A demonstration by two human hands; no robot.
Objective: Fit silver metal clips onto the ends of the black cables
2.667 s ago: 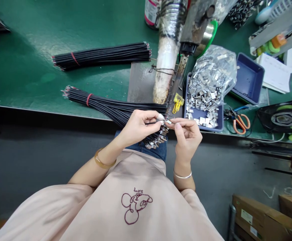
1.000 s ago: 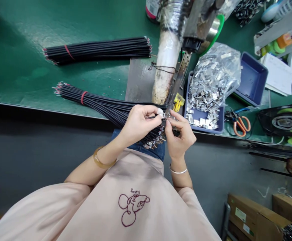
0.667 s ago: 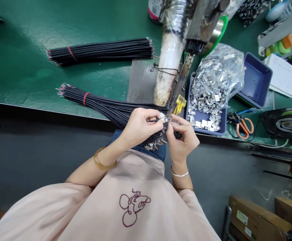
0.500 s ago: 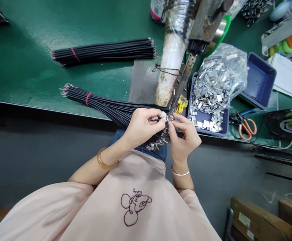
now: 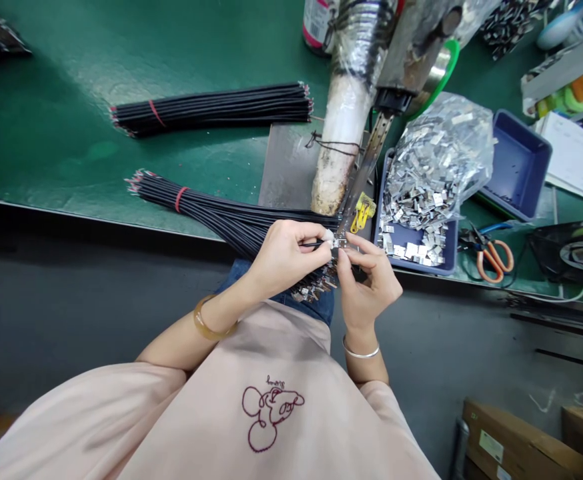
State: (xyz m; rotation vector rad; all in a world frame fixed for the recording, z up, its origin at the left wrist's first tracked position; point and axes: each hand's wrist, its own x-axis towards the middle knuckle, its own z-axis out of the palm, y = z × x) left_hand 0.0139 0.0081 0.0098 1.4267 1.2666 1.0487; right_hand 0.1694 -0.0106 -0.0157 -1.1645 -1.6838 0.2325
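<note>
Near the bench's front edge, the left hand (image 5: 287, 257) grasps a single black cable (image 5: 312, 245) between thumb and forefinger, a white cover (image 5: 328, 235) on the fingertip; the cable's end points toward the right hand (image 5: 371, 283). Right thumb and forefinger are curled close together at that end, just beside a small metallic piece; whether they pinch it cannot be told, the detail being too small. Directly below the grip, connector-fitted cable ends (image 5: 312, 288) fan out over the person's lap. Left of the grip, the cable bundle (image 5: 211, 212) they belong to lies across the bench (image 5: 71, 147), tied with a red band (image 5: 180, 199). Farther off, beyond and left of the grip: a second black bundle (image 5: 211, 110), also red-banded, one end over a flat metal plate (image 5: 289, 167). Just beyond the grip, a white tube (image 5: 339, 127), partly wrapped in clear film, slants down beside a perforated metal strip (image 5: 367, 167). Near the grip, to its upper right: a yellow clip (image 5: 361, 215). Right of the grip: a blue tray (image 5: 451, 248) with loose metal connector shells (image 5: 424, 252) and a clear bag (image 5: 441, 133) of the same. Farther right: orange-handled pliers (image 5: 479, 256).
</note>
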